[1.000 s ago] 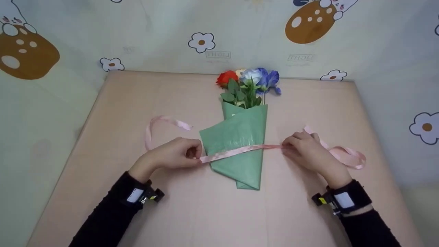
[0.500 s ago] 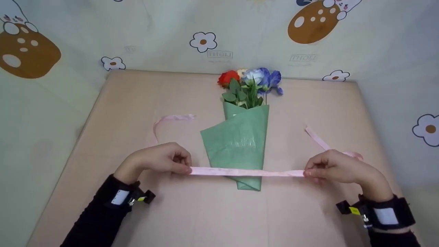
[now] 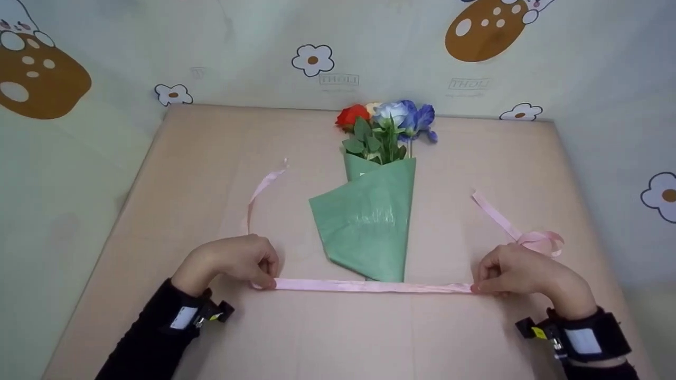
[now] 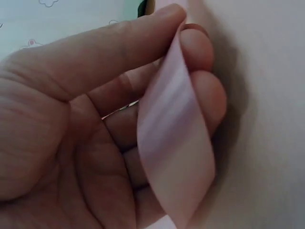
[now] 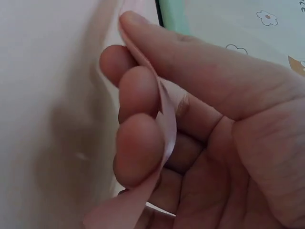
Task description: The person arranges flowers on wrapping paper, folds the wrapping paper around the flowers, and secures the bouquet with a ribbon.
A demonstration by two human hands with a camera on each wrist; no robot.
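A pink ribbon [image 3: 369, 286] stretches straight between both hands, across the bottom end of a green-wrapped bouquet [image 3: 367, 221]. My left hand [image 3: 237, 262] pinches it between thumb and fingertips; in the left wrist view the ribbon [image 4: 176, 138] twists down past the palm. My right hand [image 3: 528, 272] pinches the other side, and in the right wrist view the ribbon [image 5: 164, 119] runs between thumb and fingers. Red, pale and blue flowers [image 3: 388, 116] stick out of the wrap's top. The bouquet lies flat, its lowest tip partly hidden by the ribbon.
One loose ribbon tail [image 3: 259, 192] curves up the table beyond the left hand. Another tail, with a loop [image 3: 544, 240], lies beyond the right hand. The table [image 3: 222, 142] meets a patterned curtain-like backdrop [image 3: 237, 53] at its back and sides.
Both hands have brought the ribbon from across the bouquet's middle down to its bottom end. They have also spread apart, and the ribbon between them is longer. The bouquet has stayed put.
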